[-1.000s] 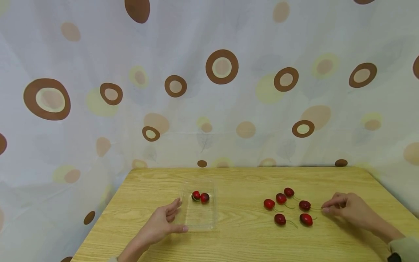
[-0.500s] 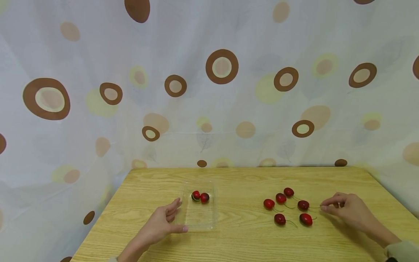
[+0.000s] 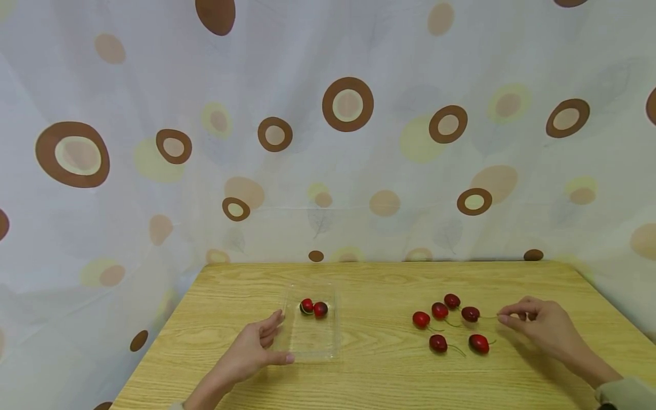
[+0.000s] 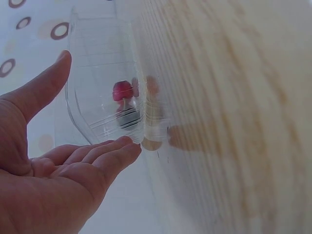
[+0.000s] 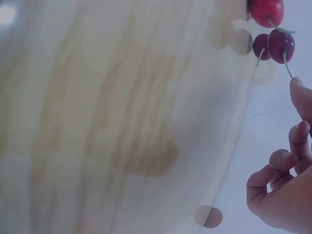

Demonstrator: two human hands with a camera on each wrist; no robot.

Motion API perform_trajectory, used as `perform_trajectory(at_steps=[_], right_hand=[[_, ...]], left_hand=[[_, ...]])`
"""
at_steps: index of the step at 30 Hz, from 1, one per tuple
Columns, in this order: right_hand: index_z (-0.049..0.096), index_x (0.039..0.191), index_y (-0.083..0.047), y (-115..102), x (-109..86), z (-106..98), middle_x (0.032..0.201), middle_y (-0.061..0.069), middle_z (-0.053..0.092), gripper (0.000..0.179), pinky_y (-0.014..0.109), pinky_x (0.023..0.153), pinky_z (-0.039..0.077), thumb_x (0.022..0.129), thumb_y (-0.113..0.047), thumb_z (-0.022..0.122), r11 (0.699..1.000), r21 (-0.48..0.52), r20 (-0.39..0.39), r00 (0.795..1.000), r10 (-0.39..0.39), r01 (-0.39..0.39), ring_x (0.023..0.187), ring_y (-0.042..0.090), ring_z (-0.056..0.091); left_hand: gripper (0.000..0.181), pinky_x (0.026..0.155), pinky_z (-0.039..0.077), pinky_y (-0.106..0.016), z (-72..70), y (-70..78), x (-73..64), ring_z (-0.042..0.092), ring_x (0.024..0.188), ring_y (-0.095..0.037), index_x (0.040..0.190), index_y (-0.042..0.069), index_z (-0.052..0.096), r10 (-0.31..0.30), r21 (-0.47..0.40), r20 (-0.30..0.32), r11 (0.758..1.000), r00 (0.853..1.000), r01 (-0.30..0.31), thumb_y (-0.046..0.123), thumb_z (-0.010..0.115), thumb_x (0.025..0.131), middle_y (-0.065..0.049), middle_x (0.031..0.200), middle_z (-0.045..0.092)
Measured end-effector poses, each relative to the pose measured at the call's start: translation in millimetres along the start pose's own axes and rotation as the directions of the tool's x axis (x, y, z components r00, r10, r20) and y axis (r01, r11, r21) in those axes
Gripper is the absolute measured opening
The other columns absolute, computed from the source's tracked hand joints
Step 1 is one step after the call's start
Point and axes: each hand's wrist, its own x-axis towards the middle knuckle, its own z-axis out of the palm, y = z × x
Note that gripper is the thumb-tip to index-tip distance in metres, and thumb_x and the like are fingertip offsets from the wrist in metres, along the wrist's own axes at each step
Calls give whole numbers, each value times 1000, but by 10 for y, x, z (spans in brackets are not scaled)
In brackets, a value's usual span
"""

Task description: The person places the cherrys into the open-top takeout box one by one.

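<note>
A clear plastic box (image 3: 312,341) stands on the table at the left, with two red-and-dark cherries (image 3: 320,310) inside near its far end. My left hand (image 3: 248,350) is at the box's near left corner, thumb and fingers spread and straight; the left wrist view shows its fingertips right at the box wall (image 4: 102,53). At the right, my right hand (image 3: 545,330) pinches the tip of a stem between thumb and forefinger. From that stem a dark red cherry (image 3: 470,314) extends to the left; the right wrist view shows this cherry (image 5: 281,46) too.
Several other stemmed cherries lie close by on the wooden table (image 3: 379,376), among them a bright red cherry (image 3: 479,343) in front and a dark cherry (image 3: 438,343) left of it. A patterned curtain (image 3: 359,171) hangs behind the table.
The pinched cherry has moved left and slightly up in the head view, along with my right hand. My left hand and the box have stayed in place.
</note>
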Motion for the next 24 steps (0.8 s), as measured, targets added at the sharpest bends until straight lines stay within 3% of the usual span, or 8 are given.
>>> perform_trajectory(at_steps=[24], right_hand=[[83,102,-5,-574,291,102,78,1,59,12,30,55,29,96,-15,80,987,159,18,999,32,-34,67,15,40]], left_hand=[[102,113,43,-55,2,-13,2,35,147,-52,163,-9,24,1,-14,-2,1000,1000,-1,17,89,88,-30,164,31]])
